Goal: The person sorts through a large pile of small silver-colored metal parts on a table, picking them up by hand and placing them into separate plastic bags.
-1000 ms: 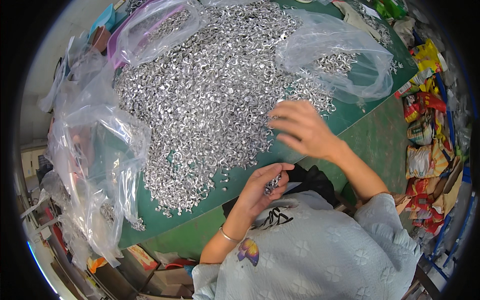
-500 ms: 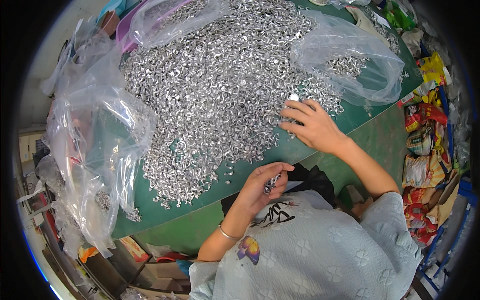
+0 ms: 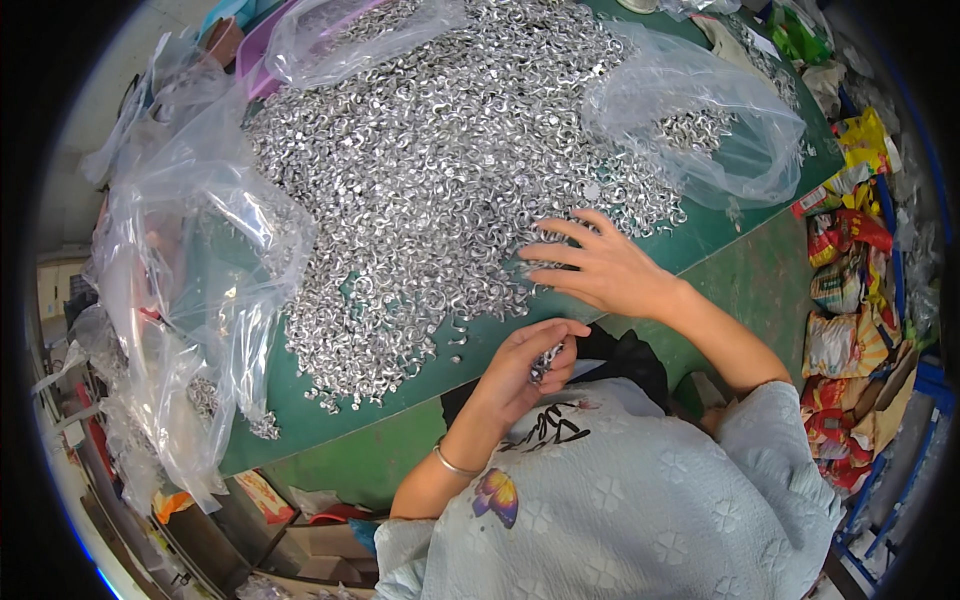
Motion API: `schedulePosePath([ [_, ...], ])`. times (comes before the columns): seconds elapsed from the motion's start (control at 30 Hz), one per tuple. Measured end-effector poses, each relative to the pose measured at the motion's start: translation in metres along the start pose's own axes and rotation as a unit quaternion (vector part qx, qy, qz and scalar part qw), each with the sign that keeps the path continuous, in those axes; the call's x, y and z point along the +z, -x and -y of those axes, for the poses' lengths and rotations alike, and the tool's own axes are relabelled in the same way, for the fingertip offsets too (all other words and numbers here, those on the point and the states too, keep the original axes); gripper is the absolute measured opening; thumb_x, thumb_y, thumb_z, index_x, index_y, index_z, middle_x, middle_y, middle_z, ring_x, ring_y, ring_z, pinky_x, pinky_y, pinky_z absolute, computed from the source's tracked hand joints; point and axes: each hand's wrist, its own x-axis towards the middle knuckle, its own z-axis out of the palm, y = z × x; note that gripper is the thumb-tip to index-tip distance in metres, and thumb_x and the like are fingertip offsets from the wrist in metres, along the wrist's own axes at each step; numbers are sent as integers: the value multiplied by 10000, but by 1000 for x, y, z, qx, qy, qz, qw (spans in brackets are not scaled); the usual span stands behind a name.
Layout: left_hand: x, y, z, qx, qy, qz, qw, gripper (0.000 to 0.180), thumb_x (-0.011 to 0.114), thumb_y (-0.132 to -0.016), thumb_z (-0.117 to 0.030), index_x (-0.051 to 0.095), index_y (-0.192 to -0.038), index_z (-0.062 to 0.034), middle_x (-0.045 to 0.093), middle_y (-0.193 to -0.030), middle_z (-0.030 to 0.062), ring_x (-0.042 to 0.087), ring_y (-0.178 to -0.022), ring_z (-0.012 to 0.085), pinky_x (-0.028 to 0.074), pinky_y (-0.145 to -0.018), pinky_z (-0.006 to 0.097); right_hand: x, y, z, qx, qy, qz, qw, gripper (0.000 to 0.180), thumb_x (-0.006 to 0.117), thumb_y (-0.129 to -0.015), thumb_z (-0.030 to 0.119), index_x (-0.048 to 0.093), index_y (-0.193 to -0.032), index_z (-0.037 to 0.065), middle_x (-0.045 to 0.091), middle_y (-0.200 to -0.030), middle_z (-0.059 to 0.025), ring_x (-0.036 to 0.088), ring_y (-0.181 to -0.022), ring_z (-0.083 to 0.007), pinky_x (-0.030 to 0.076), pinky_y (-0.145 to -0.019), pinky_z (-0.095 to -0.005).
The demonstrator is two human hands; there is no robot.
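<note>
A broad heap of small curved silver metal pieces covers much of the green table. My left hand is curled at the table's near edge, and several of these pieces show between its fingers and palm. Spread over the near right edge of the heap, my right hand has its fingers apart, fingertips at the pieces. I see nothing held in it, though the underside of its fingers is hidden. Behind that hand, a pale round spot shows on the heap.
Clear plastic bags lie left and right of the heap, the right one over some pieces. A purple tub stands at the far left. Colourful packages line the right side, beside a blue rack.
My right hand has moved left and slightly nearer along the heap's edge, its fingers spreading. The pale round spot is now uncovered. My left hand stays nearly still with its pieces.
</note>
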Motion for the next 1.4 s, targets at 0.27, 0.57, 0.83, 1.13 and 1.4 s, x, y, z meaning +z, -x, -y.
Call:
schedulePosePath([
  [0.27,-1,4,-1,8,-5,-11,1000,235,469,-960,-179,583,-1048,7,407,-647,-1,359,-524,70,269,-432,189,-12,24,-19,95,36,-32,994,277,646,-786,162,615,-1061,160,556,-1163,0,460,-1188,-250,323,-991,-459],
  [0.57,-6,2,2,14,2,14,1000,250,464,-961,-179,585,-1054,19,398,-651,-5,347,-531,67,257,-437,188,-6,15,-12,172,-23,-152,973,396,681,-783,233,578,-1144,106,515,-1236,-81,431,-1220,-278,312,-997,-480],
  [0.83,-6,5,0,9,15,4,1000,268,474,-958,-195,575,-1074,24,408,-651,-7,353,-530,63,262,-438,188,8,15,30,110,-86,-24,990,452,667,-787,248,553,-1194,88,428,-1381,-96,315,-1349,-295,215,-1101,-528],
  [1.13,-6,4,0,9,6,-9,1000,256,475,-959,-190,581,-1064,19,395,-649,-2,352,-533,70,263,-435,191,10,20,14,81,-156,-218,960,177,644,-785,93,664,-951,35,645,-1030,-82,587,-1004,-264,440,-870,-399],
  [1.4,-1,-1,4,18,-41,-22,999,344,466,-972,-234,584,-1103,61,596,-810,93,541,-641,141,442,-536,225,-6,-4,-17,261,-56,-233,935,113,649,-788,59,639,-901,67,583,-927,-45,514,-901,-249,375,-777,-353],
])
